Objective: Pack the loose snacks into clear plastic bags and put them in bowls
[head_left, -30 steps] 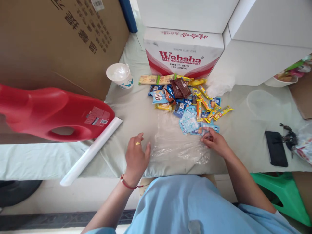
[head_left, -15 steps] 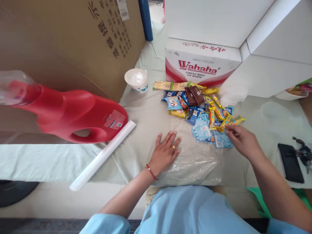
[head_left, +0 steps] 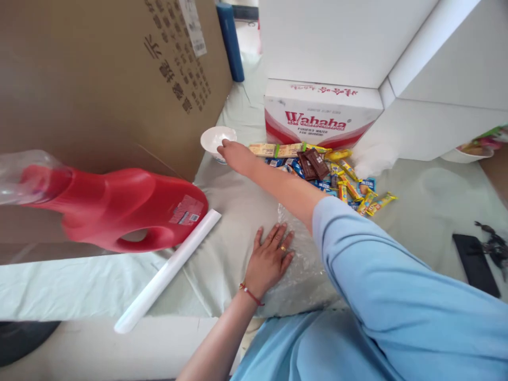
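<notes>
My right hand (head_left: 235, 156) reaches across to the upper left, its thumb and fingers closed at the right rim of a white paper bowl (head_left: 211, 138). The hand hides part of that bowl. My left hand (head_left: 269, 260) lies flat with fingers spread, at the left side of a clear plastic bag (head_left: 305, 286) on the cloth. Beyond it is a pile of wrapped snacks: brown chocolate packets (head_left: 316, 163), yellow sticks (head_left: 382, 203), pale biscuit packs (head_left: 262, 150) and blue packets. My right forearm and sleeve cover the pile's front part.
A large red jug (head_left: 130, 203) lies left beside a white roll (head_left: 170, 270). A brown carton (head_left: 119, 79) stands behind it. At the back is a Wahaba box (head_left: 321, 119) under white boxes. A black phone (head_left: 475, 264) and keys (head_left: 496, 246) lie right.
My right hand has swung from the snack pile's right side across to the paper bowl at the upper left. My left hand has stayed flat on the table. The view has tilted slightly.
</notes>
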`<state>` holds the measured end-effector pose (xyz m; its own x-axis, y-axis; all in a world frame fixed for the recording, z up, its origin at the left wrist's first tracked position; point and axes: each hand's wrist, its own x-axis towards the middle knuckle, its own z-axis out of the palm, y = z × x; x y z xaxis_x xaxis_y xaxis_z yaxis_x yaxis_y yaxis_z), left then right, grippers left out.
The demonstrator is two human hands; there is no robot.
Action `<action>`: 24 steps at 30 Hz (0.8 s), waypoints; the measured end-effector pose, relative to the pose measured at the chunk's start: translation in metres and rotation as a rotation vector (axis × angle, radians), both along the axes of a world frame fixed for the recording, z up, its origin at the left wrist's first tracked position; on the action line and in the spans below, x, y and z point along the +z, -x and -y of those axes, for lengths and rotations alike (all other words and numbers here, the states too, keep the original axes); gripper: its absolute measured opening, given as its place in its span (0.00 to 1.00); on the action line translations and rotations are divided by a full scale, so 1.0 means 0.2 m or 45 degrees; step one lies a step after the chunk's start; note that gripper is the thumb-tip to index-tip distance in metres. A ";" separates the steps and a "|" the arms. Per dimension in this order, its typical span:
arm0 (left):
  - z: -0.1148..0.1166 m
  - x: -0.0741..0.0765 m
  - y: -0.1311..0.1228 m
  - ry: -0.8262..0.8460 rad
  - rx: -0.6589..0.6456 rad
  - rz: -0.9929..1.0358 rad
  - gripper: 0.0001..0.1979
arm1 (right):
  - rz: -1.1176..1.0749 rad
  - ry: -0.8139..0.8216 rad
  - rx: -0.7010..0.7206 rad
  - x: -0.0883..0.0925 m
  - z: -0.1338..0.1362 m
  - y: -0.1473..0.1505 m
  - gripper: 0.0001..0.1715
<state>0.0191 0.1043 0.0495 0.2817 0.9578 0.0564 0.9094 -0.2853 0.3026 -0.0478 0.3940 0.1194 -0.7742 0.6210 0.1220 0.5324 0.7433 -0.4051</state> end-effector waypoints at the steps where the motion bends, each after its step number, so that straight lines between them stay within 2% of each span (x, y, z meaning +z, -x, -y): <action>1: 0.00 0.00 0.00 0.000 0.006 0.005 0.26 | -0.045 0.028 -0.040 0.00 0.00 -0.02 0.10; 3: 0.00 0.00 0.00 -0.004 0.018 0.016 0.25 | -0.322 0.189 -0.161 0.01 0.05 -0.15 0.07; 5: 0.00 0.00 0.00 -0.019 0.024 0.028 0.25 | -0.715 0.408 -0.296 0.03 0.14 -0.39 0.06; 8: -0.01 -0.01 0.00 -0.041 0.010 0.023 0.25 | -0.930 0.475 -0.436 0.09 0.26 -0.90 0.11; 9: -0.01 -0.01 0.00 -0.047 0.005 0.014 0.25 | -1.123 0.573 -0.529 0.12 0.27 -1.09 0.09; 12: -0.01 -0.02 -0.01 -0.062 0.000 -0.021 0.25 | -1.669 0.680 -0.820 0.20 0.23 -1.61 0.11; 14: -0.01 -0.03 -0.01 -0.071 0.007 -0.041 0.25 | -1.883 0.750 -1.045 0.23 0.14 -1.86 0.15; 16: -0.01 -0.03 -0.02 -0.081 0.019 -0.053 0.25 | -1.942 0.908 -1.321 0.24 0.05 -2.01 0.18; 18: -0.01 -0.04 -0.02 -0.094 0.034 -0.056 0.25 | -1.927 1.038 -1.482 0.24 -0.02 -2.08 0.20; 19: -0.01 -0.04 -0.03 -0.099 0.040 -0.057 0.25 | -1.928 1.067 -1.491 0.23 -0.04 -2.10 0.21; 22: -0.01 -0.03 -0.04 -0.105 0.053 -0.066 0.25 | -2.039 1.058 -1.319 0.20 -0.07 -2.12 0.22; 24: -0.01 -0.03 -0.05 -0.104 0.068 -0.072 0.25 | -2.103 1.116 -1.268 0.19 -0.07 -2.12 0.21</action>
<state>0.0285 0.1059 0.0443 0.2356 0.9644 0.1201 0.9388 -0.2578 0.2285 0.3762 0.4074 0.1571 0.2634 0.9162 -0.3020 -0.5944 -0.0924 -0.7988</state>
